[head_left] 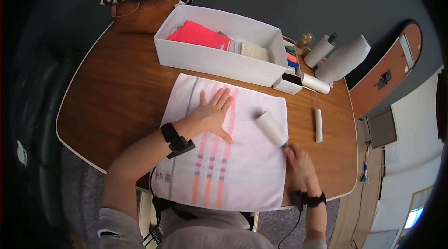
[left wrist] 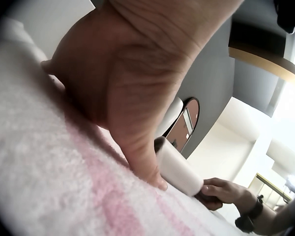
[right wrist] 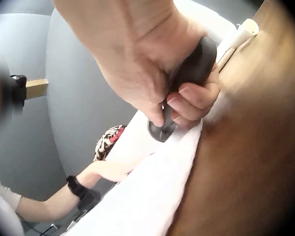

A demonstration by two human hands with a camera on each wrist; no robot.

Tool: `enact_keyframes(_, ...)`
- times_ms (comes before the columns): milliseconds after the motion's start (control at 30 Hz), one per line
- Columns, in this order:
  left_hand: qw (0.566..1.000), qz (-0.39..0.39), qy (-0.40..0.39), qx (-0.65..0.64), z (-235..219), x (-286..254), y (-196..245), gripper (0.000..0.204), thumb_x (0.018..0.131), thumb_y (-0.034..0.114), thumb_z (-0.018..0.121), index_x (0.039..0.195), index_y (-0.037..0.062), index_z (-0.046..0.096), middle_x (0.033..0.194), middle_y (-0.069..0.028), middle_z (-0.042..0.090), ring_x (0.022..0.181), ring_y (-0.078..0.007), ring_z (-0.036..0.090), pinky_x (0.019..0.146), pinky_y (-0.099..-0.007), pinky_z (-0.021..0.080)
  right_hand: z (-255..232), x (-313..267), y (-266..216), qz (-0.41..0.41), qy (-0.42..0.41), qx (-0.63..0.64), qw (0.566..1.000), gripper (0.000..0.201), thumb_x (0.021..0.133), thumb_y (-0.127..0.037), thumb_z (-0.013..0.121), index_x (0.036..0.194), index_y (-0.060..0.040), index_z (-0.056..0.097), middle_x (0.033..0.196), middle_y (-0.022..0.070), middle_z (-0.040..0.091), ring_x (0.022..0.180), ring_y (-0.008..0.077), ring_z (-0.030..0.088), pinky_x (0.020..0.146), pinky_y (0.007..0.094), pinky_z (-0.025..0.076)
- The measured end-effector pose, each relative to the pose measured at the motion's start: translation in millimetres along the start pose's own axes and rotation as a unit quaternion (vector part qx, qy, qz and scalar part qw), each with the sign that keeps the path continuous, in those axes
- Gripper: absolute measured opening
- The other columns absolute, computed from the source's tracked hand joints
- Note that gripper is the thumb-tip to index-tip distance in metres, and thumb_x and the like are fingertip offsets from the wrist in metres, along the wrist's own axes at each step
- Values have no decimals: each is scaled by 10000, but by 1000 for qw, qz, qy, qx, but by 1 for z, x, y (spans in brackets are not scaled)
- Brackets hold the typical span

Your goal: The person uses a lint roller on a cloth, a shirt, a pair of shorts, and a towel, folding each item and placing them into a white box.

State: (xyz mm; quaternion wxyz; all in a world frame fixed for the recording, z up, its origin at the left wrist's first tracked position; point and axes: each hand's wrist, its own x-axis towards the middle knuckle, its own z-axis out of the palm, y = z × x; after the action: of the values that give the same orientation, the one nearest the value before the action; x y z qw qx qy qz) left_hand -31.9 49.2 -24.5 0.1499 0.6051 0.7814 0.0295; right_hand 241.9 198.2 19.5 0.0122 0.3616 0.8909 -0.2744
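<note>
A white towel (head_left: 252,174) with pink, orange and grey stripes lies flat on the wooden table. The left hand (head_left: 214,114) rests on its upper middle with fingers spread; in the left wrist view that hand (left wrist: 132,83) presses on the pile (left wrist: 34,147). Near the towel's right edge, the right hand (head_left: 301,162) grips the handle of a white lint roller (head_left: 273,129), which lies over the cloth at a slant. Fingers curl round the dark handle (right wrist: 194,64) in the right wrist view, where the roller's white cylinder is hard to make out.
Behind the towel stands a white box (head_left: 214,65) holding folded cloths, with a smaller box (head_left: 288,84) beside it. White rolls (head_left: 316,83) and a thin roller (head_left: 318,125) lie at the right. A brown bag (head_left: 149,16) stands at the back left.
</note>
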Motion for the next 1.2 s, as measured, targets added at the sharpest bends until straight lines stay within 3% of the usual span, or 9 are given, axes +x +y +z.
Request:
enact_keyframes(200,997,34,67,-23,12,-10,7,1005,603,595,641,1270,-79,305,1388,-221,202,1324,-322,99,995,-595,131,-9,35,43,-36,227,-91,969,278,896,-271,446,851,-6,517,591,233,523,580,399,542,490,437,393)
enact_keyframes(267,991,102,87,-16,37,-14,24,786,709,489,589,1218,-70,377,1351,-196,285,1308,-304,162,1023,-519,173,-8,29,37,-40,208,-102,972,275,883,-286,469,875,-19,534,626,242,534,599,399,552,508,440,406)
enact_keyframes(367,968,247,-46,-22,41,-32,52,731,783,374,521,1307,-60,252,1409,-193,184,1335,-285,94,1070,-417,131,9,3,-17,-145,73,-20,986,263,860,-300,500,877,-43,554,656,245,549,619,399,563,548,437,427)
enact_keyframes(433,965,239,-103,-14,29,-50,63,754,797,349,505,1341,-54,172,1431,-189,117,1343,-283,59,1079,-398,103,20,8,-43,-170,-30,-73,982,265,850,-312,502,905,-59,560,661,232,563,639,395,573,565,439,443)
enact_keyframes(500,967,217,-130,14,32,-60,66,772,808,341,494,1358,-46,115,1442,-186,64,1346,-281,31,1082,-399,84,28,22,-47,-187,-18,-107,976,271,851,-321,492,930,-69,558,666,223,574,641,391,577,570,445,453)
enact_keyframes(733,958,281,-50,-18,47,-92,58,725,835,342,487,1356,-34,151,1444,-175,66,1347,-281,14,1079,-405,54,17,91,-43,-64,132,-221,964,268,860,-325,473,939,-80,545,689,216,584,683,372,583,602,462,458)
enact_keyframes(833,955,293,-50,-10,46,-104,57,736,824,354,500,1361,-17,158,1444,-166,83,1347,-280,25,1076,-416,55,14,79,-52,-144,111,-137,974,267,856,-332,481,938,-87,547,696,198,586,677,374,574,610,464,453)
enact_keyframes(967,952,304,-33,-27,49,-105,55,751,805,361,525,1358,-7,176,1441,-162,104,1345,-287,47,1073,-424,60,26,46,-93,-300,-114,-84,943,267,852,-365,481,910,-121,572,708,154,600,680,355,577,603,444,460)
enact_keyframes(1200,945,324,37,-12,57,-105,54,760,798,376,530,1356,-7,184,1436,-164,122,1341,-298,69,1070,-426,73,61,110,-94,-267,69,-152,949,290,849,-381,456,928,-129,576,656,161,603,621,336,595,572,443,475)
